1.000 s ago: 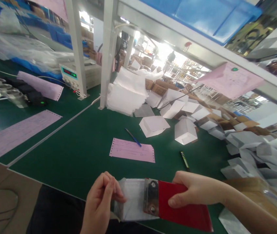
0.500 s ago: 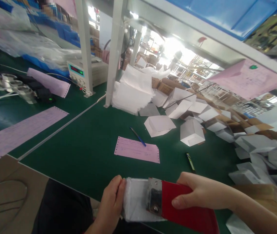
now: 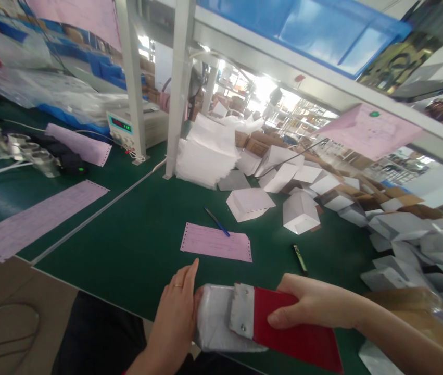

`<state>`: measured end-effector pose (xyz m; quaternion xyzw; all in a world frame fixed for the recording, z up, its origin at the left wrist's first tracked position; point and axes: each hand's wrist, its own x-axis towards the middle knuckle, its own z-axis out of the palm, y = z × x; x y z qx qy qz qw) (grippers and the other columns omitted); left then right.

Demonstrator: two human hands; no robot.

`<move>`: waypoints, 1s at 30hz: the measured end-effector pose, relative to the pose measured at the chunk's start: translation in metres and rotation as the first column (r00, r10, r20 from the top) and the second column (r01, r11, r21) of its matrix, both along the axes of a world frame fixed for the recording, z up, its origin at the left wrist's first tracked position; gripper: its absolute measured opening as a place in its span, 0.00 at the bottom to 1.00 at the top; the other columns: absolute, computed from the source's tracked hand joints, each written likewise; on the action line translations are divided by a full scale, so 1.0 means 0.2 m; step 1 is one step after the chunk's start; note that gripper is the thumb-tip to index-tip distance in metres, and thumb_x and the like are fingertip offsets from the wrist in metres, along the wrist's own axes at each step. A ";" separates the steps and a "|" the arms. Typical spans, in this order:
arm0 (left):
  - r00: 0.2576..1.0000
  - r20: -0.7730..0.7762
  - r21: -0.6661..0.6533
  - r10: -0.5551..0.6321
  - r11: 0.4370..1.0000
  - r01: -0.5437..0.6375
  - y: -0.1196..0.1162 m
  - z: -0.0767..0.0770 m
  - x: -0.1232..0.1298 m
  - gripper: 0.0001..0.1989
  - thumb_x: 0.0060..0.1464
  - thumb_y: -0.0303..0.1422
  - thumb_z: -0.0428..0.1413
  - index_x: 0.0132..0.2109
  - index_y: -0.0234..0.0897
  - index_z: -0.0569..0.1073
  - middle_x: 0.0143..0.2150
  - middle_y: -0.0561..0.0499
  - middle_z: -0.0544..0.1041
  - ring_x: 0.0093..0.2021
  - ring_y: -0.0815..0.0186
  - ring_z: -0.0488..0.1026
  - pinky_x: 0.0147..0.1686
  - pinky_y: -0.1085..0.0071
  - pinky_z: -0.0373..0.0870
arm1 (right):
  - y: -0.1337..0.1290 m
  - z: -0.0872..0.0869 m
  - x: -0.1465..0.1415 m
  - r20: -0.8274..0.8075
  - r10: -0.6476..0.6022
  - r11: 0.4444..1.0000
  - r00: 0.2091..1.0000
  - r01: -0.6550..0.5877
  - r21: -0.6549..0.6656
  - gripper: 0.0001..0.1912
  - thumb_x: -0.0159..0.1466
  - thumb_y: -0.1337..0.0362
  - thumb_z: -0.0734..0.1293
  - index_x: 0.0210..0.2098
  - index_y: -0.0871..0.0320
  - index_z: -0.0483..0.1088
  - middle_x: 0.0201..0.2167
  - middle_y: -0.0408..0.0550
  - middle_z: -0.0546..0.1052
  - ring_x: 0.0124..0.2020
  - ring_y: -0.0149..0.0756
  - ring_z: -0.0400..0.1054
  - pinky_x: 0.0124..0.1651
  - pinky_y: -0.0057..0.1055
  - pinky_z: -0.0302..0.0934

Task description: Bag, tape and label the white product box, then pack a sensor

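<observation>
The fingers of the left hand (image 3: pixel 176 312), curled at the left end of the wrapped box (image 3: pixel 215 319) a second earlier, had been straightened and laid against it. The red tool (image 3: pixel 303 346) was gripped by the right hand (image 3: pixel 307 304), its metal plate (image 3: pixel 243 311) over the box's right part. The box was seemingly thus steadied, at the green table's near edge (image 3: pixel 104 291).

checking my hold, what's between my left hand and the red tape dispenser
The head view shows a plastic-wrapped white package between your left hand and the red tape dispenser.
</observation>
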<state>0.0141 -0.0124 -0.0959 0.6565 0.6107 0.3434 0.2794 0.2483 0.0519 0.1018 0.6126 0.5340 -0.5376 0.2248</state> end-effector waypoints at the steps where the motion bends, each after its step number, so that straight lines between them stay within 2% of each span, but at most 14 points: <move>1: 1.000 -0.018 0.061 -0.007 0.998 0.008 0.00 0.01 -0.01 0.24 0.67 0.32 0.44 0.65 0.29 0.69 0.63 0.30 0.74 0.60 0.42 0.75 0.54 0.39 0.76 | 0.00 0.00 0.00 0.004 -0.001 1.000 1.000 0.001 0.008 0.26 0.47 0.41 0.76 0.25 0.59 0.72 0.25 0.47 0.75 0.22 0.29 0.65 0.22 0.22 0.51; 2: 1.000 0.003 0.122 -0.009 0.992 0.009 -0.01 0.04 -0.02 0.23 0.68 0.31 0.44 0.64 0.31 0.71 0.65 0.32 0.74 0.62 0.43 0.74 0.58 0.40 0.74 | 0.00 0.00 0.00 0.002 0.000 1.000 1.000 0.000 0.011 0.26 0.48 0.41 0.76 0.25 0.59 0.72 0.25 0.47 0.75 0.22 0.29 0.65 0.22 0.22 0.51; 4: 0.987 0.149 0.216 -0.051 0.976 0.018 -0.04 0.12 -0.03 0.21 0.70 0.29 0.43 0.64 0.36 0.72 0.68 0.38 0.72 0.67 0.51 0.71 0.65 0.49 0.72 | 0.00 0.00 0.01 -0.008 0.002 1.000 1.000 -0.002 0.013 0.26 0.50 0.41 0.76 0.25 0.59 0.72 0.25 0.46 0.75 0.23 0.29 0.66 0.23 0.23 0.51; 6: 0.946 0.286 0.248 -0.154 0.965 0.082 -0.09 0.20 0.00 0.23 0.74 0.29 0.40 0.69 0.44 0.66 0.72 0.46 0.68 0.71 0.59 0.65 0.68 0.60 0.68 | 0.00 0.00 0.01 -0.037 0.015 1.000 0.999 -0.015 0.010 0.26 0.50 0.40 0.75 0.26 0.59 0.72 0.24 0.46 0.75 0.23 0.29 0.65 0.23 0.23 0.52; 7: 0.934 0.290 0.255 -0.209 0.957 0.135 -0.11 0.23 0.02 0.24 0.75 0.30 0.39 0.72 0.46 0.61 0.73 0.47 0.66 0.72 0.60 0.63 0.70 0.60 0.66 | 0.00 0.00 0.01 -0.056 0.024 1.000 0.998 -0.024 0.013 0.27 0.51 0.40 0.75 0.25 0.59 0.72 0.23 0.45 0.74 0.22 0.29 0.65 0.23 0.23 0.53; 10: 0.940 0.118 0.343 -0.320 0.901 0.264 -0.13 0.24 0.12 0.27 0.75 0.40 0.38 0.76 0.42 0.50 0.73 0.43 0.66 0.71 0.55 0.65 0.72 0.51 0.59 | 0.00 0.01 0.03 -0.084 0.027 1.000 0.996 -0.026 0.016 0.25 0.52 0.41 0.75 0.23 0.58 0.70 0.22 0.43 0.73 0.22 0.29 0.64 0.22 0.23 0.52; 12: 0.948 -0.031 0.410 -0.317 0.861 0.301 -0.11 0.21 0.15 0.36 0.71 0.54 0.42 0.75 0.37 0.51 0.70 0.36 0.69 0.66 0.49 0.71 0.69 0.47 0.62 | -0.01 0.01 0.04 -0.098 0.011 1.000 0.995 -0.010 0.003 0.24 0.52 0.43 0.75 0.23 0.58 0.70 0.22 0.43 0.72 0.21 0.28 0.64 0.21 0.22 0.52; 14: 0.939 -0.168 0.430 -0.301 0.834 0.345 -0.08 0.18 0.16 0.53 0.57 0.68 0.50 0.73 0.32 0.51 0.66 0.29 0.72 0.59 0.44 0.76 0.63 0.46 0.69 | 0.00 0.01 0.04 -0.130 0.000 1.000 0.992 -0.002 -0.012 0.23 0.52 0.44 0.75 0.23 0.58 0.70 0.22 0.42 0.73 0.22 0.28 0.64 0.21 0.22 0.53; 15: 0.926 -0.237 0.426 -0.294 0.825 0.371 -0.06 0.18 0.15 0.62 0.48 0.72 0.55 0.73 0.29 0.50 0.64 0.27 0.74 0.56 0.42 0.78 0.60 0.46 0.73 | 0.00 0.01 0.04 -0.145 0.000 1.000 0.989 -0.002 -0.014 0.23 0.53 0.44 0.75 0.23 0.58 0.70 0.23 0.42 0.73 0.22 0.28 0.65 0.22 0.21 0.54; 17: 0.886 -0.378 0.389 -0.268 0.823 0.415 -0.05 0.19 0.13 0.71 0.37 0.69 0.66 0.73 0.26 0.47 0.59 0.28 0.77 0.53 0.40 0.79 0.55 0.46 0.77 | 0.02 0.02 0.05 -0.150 0.018 0.999 0.989 -0.022 -0.029 0.23 0.54 0.44 0.75 0.24 0.58 0.71 0.25 0.43 0.74 0.24 0.29 0.67 0.24 0.21 0.56; 19: 0.841 -0.489 0.366 -0.229 0.822 0.437 -0.05 0.20 0.11 0.69 0.36 0.59 0.73 0.72 0.25 0.49 0.56 0.32 0.80 0.51 0.41 0.79 0.52 0.49 0.79 | 0.04 0.04 0.09 -0.132 0.065 0.996 0.989 -0.071 -0.046 0.24 0.55 0.43 0.74 0.25 0.58 0.71 0.26 0.45 0.75 0.26 0.30 0.68 0.25 0.21 0.57; 22: 0.786 -0.580 0.339 -0.216 0.813 0.473 -0.07 0.23 0.08 0.58 0.40 0.52 0.74 0.68 0.25 0.58 0.54 0.35 0.79 0.51 0.43 0.79 0.51 0.51 0.81 | 0.02 0.05 0.23 -0.129 0.114 0.991 0.985 -0.123 -0.061 0.28 0.53 0.38 0.74 0.25 0.59 0.70 0.26 0.46 0.75 0.26 0.31 0.68 0.25 0.22 0.57; 26: 0.780 -0.570 0.337 -0.259 0.792 0.509 -0.05 0.27 0.08 0.50 0.45 0.54 0.71 0.64 0.26 0.62 0.52 0.37 0.79 0.49 0.44 0.78 0.49 0.51 0.81 | -0.05 0.00 0.46 -0.134 -0.018 0.998 0.991 0.009 -0.068 0.31 0.50 0.35 0.74 0.25 0.59 0.71 0.23 0.45 0.73 0.23 0.30 0.66 0.22 0.21 0.53; 30: 0.820 -0.466 0.313 -0.333 0.805 0.504 -0.04 0.28 0.10 0.44 0.51 0.52 0.69 0.63 0.30 0.62 0.51 0.39 0.77 0.48 0.48 0.76 0.49 0.54 0.80 | -0.08 -0.14 0.54 -0.204 -0.128 0.989 0.971 0.111 -0.096 0.29 0.48 0.39 0.77 0.26 0.60 0.72 0.23 0.44 0.74 0.22 0.28 0.65 0.23 0.20 0.54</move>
